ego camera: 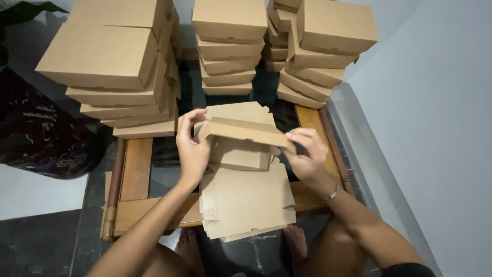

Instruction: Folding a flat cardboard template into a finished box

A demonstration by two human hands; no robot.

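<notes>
I hold a half-folded brown cardboard box (241, 134) above the middle of the table (134, 169), both hands on it. My left hand (192, 149) has its grip closed on the box's left end, thumb curled over the top edge and fingers pressed against the side flap. My right hand (307, 156) pinches the right end of the raised front wall, fingertips on top and thumb beneath. The box's lid panel tilts away from me, with its notched edge toward the far side.

Just below the box, at the near edge of the table, lies a stack of flat unfolded blanks (247, 202), overhanging the edge slightly toward my knees. A thin bracelet (333, 194) sits on my right wrist.

At the far side stand three piles of finished boxes: a wide left pile (115, 77) leaning a little, a straight middle pile (228, 48), and a right pile (315, 51) whose boxes fan outward. The table has a wooden frame around a dark glass top. A patterned dark rug (36, 138) lies on the floor to the left, and a pale wall (435, 118) runs along the right. My bare feet (294, 241) rest on the dark floor under the table's near edge.
</notes>
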